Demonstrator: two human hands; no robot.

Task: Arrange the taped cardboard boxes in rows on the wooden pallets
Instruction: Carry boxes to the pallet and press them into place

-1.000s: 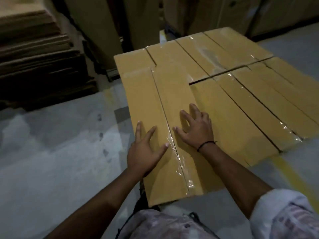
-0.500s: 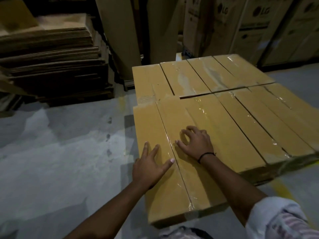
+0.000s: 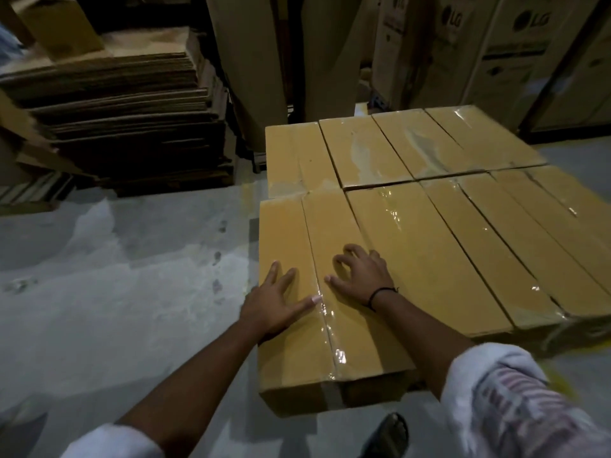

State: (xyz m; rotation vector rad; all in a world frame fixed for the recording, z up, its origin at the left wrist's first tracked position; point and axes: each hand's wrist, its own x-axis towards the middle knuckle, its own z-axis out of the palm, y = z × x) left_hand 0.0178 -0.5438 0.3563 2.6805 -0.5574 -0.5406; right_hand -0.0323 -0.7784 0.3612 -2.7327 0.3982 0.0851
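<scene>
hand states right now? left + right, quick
Left hand: open, flat on the nearest taped box.
Right hand: open, bent fingertips resting on that box, gripping nothing.

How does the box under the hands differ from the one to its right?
The box under the hands juts out toward the person; the neighbouring box sits in line with its row. The left hand and right hand rest on the first; the neighbour is untouched. Both are long, tan and sealed with clear tape.

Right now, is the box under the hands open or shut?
Shut. On the near box, the top flaps lie flat and shiny clear tape runs along their seam. The left hand and right hand rest on top.
</scene>
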